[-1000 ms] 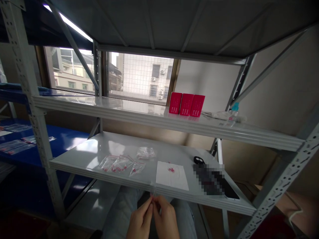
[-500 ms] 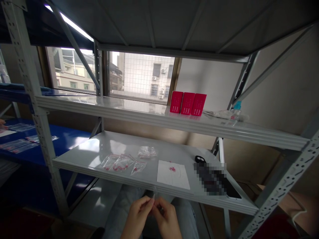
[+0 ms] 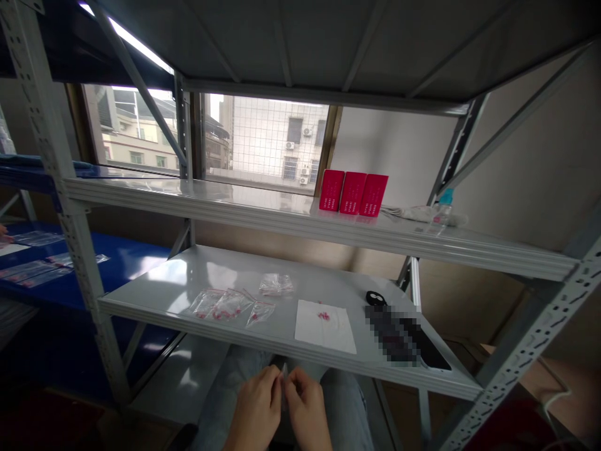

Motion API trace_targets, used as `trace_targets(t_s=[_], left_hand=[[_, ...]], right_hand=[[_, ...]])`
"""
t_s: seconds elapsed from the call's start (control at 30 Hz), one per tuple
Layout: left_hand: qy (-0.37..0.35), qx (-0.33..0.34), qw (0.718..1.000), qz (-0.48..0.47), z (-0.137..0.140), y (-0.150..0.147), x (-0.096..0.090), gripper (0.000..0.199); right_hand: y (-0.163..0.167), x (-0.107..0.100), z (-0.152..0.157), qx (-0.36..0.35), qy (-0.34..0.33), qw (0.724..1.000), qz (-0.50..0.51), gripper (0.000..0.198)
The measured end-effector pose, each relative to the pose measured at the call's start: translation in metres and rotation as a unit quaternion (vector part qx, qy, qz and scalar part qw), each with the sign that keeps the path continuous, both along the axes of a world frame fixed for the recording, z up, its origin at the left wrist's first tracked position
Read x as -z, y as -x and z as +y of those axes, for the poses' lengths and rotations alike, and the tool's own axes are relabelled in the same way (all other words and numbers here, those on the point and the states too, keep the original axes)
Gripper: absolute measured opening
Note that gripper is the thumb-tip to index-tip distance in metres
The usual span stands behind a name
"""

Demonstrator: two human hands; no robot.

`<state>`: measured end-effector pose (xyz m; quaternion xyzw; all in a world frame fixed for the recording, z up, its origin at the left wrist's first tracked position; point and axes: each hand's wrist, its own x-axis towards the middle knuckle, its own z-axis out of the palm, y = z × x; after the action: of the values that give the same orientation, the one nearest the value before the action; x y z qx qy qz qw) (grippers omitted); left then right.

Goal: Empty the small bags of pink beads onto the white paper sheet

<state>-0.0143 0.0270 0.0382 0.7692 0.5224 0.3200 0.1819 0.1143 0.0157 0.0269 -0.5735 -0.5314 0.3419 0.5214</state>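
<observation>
Plastic bag [image 3: 284, 371] is pinched by my left hand [image 3: 256, 402] and right hand [image 3: 306, 402], near the front edge of the surface [image 3: 323, 287].

Across the frame's lower middle, a grey shelf [image 3: 328, 287] carries clear bags [image 3: 228, 303] left of centre, white paper [image 3: 323, 335] near centre, and a pixelated item [image 3: 392, 334] and black slab [image 3: 431, 349] farther right.
</observation>
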Motion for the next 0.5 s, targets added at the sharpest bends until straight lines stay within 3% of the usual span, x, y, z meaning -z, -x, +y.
trace_targets(t_s=[0.1, 0.17, 0.3, 0.4, 0.5], left_hand=[[0.012, -0.011, 0.999, 0.051, 0.006, 0.005, 0.006, 0.035], [0.036, 0.009, 0.997, 0.073, 0.010, 0.011, 0.005, 0.034], [0.063, 0.066, 0.990, 0.104, 0.015, 0.022, -0.010, 0.029], [0.055, 0.107, 0.986, 0.113, 0.018, 0.022, -0.025, 0.030], [0.044, 0.123, 0.985, 0.116, 0.020, 0.015, -0.038, 0.030]], right_hand=[[-0.007, 0.002, 0.000, 0.027, 0.002, 0.998, -0.064, 0.022], [-0.015, -0.003, -0.003, -0.030, 0.022, 0.996, -0.084, 0.006], [-0.028, -0.025, -0.012, -0.153, 0.010, 0.965, -0.215, 0.029], [-0.027, -0.041, -0.013, -0.129, 0.009, 0.927, -0.352, 0.032], [-0.020, -0.045, -0.009, -0.086, 0.038, 0.899, -0.428, 0.032]])
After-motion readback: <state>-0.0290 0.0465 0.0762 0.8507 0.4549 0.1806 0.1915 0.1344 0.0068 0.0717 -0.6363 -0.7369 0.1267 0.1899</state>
